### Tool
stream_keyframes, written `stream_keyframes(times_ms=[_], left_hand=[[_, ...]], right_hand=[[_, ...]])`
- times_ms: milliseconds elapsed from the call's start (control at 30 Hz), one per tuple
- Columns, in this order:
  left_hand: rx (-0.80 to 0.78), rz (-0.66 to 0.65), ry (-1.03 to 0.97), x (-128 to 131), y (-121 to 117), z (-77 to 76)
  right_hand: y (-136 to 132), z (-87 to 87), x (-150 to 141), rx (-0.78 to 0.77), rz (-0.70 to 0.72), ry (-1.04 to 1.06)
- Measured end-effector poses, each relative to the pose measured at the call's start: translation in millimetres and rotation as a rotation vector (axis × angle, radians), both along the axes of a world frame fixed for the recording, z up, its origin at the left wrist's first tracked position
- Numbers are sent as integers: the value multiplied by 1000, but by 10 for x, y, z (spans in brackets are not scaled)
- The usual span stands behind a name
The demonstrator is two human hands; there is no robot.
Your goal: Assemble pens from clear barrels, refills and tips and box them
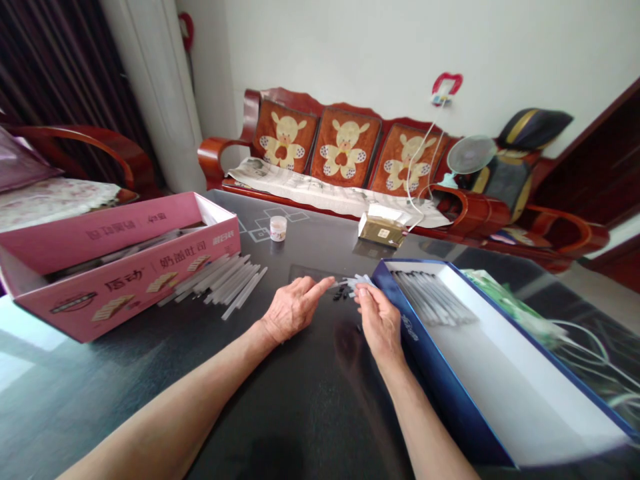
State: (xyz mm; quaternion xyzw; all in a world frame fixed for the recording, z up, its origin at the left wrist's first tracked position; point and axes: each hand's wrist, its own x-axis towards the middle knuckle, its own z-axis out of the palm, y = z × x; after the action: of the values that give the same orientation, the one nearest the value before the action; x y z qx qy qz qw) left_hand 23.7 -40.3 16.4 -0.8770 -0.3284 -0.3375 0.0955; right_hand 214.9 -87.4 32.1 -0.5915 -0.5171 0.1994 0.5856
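My right hand is closed around a small bunch of thin translucent plastic tubes, their ends fanning out beyond the thumb. Close by on the left, my left hand reaches toward the tube ends, index finger extended and the other fingers curled. Its thumb is hidden, and whatever it may pinch is too small to make out. Small black pieces lie on the dark table between the hands. More loose translucent tubes are piled beside the pink box. Tubes with dark ends lie in rows inside the blue box.
The pink carton stands at left, the open blue box at right. Farther back on the table are a small cup-like container and a tissue box. A green plastic bag and white cables lie beyond the blue box.
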Motion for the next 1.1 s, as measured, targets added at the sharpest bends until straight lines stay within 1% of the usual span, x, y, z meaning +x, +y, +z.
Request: stream_keyframes(times_ms=[67, 133, 200, 267, 333, 400, 467, 533, 633, 700, 800, 867, 1000, 1100], left_hand=[[-8, 11, -29, 2, 1, 1], [-24, -4, -72, 5, 3, 5], [-41, -41, -121, 8, 6, 13], [-55, -71, -158, 9, 10, 21], [-67, -68, -170, 8, 12, 25], [-76, -44, -161, 9, 14, 21], [-75, -26, -142, 11, 15, 12], [-72, -26, -125, 12, 13, 0], [-88, -45, -116, 12, 8, -14], [-101, -61, -116, 12, 4, -20], [-123, -84, -105, 13, 0, -22], [-143, -97, -86, 15, -4, -18], [-173, -122, -33, 20, -18, 1], [-185, -132, -3, 26, -34, 21]], right_hand=[[-8, 13, 164, -60, -61, -270], [-30, 21, 296, -200, -28, -463], [-62, 18, 358, -353, 45, -568], [-90, 12, 360, -440, 85, -626], [-103, 16, 326, -437, 113, -665], [-97, 33, 272, -339, 151, -663], [-76, 48, 191, -218, 204, -551], [-53, 30, 77, -157, 250, -304], [-30, -81, -119, -159, 266, 85], [-26, -186, -218, -157, 232, 234], [-29, -307, -270, -156, 211, 355], [-31, -340, -262, -147, 215, 409], [-31, -328, -252, -131, 211, 482], [-31, -307, -271, -118, 205, 475]])
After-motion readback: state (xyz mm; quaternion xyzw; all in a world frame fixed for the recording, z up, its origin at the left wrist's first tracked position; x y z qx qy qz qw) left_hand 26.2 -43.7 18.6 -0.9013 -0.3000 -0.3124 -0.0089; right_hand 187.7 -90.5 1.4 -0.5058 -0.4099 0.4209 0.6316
